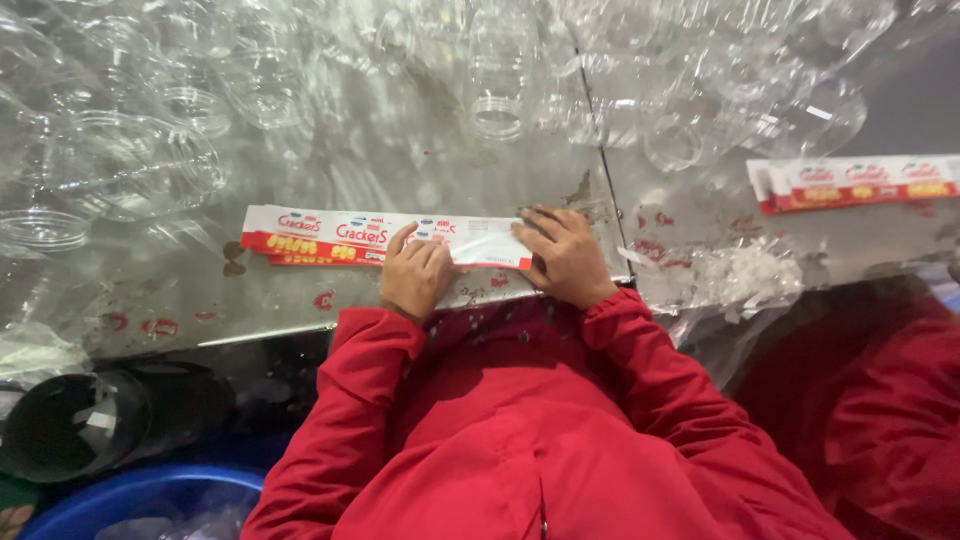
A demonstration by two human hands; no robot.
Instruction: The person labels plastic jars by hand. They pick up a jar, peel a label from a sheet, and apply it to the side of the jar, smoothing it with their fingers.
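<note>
So far both hands, left hand (415, 275) and right hand (565, 258), only press their fingers flat on the label stack (380, 238) on the bench (400, 180), grasping nothing, while the clear jars (495, 75) sit unlabelled.

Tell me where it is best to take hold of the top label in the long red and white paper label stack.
Probably its right end: the red and white paper label stack lies flat, and only there, between both hands, a white end looks loose. Come from the table's near edge.

We have a single view, from a camera worn on the person's head, looking steeply down and close over the red jacket (520, 430) at lower centre. It faces the metal table (400, 180) filling the upper frame, with the floor along the lower left edge.
</note>
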